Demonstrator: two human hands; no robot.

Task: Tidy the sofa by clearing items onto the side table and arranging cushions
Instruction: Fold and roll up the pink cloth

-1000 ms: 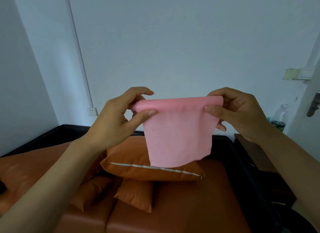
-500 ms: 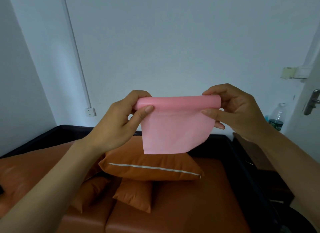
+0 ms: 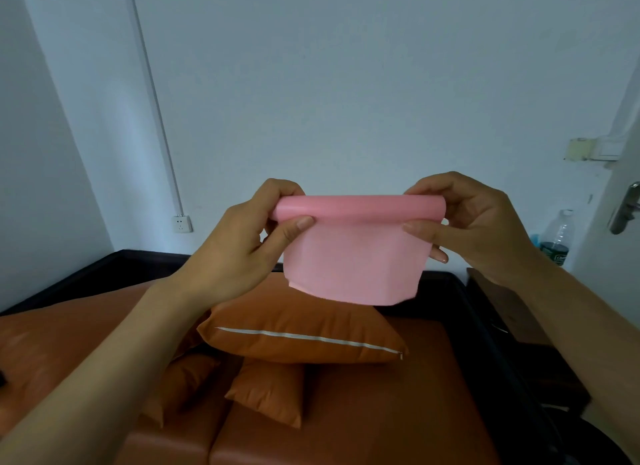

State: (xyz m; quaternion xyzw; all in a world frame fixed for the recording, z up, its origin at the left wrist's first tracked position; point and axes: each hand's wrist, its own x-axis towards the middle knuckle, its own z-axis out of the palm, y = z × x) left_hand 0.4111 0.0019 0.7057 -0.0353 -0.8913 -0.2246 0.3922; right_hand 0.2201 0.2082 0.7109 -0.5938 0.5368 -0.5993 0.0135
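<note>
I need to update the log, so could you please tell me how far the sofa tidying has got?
Nothing looks finished. In hand: both hands' grip is rolling the pink cloth sheet. Left: it must reach the dark side table; the orange cushions lie heaped.

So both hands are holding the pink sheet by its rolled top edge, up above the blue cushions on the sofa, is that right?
Not quite: the cushions are orange, not blue, as the head view shows. The rest holds: the left hand and right hand hold the pink sheet by its rolled top edge, above the sofa.
</note>
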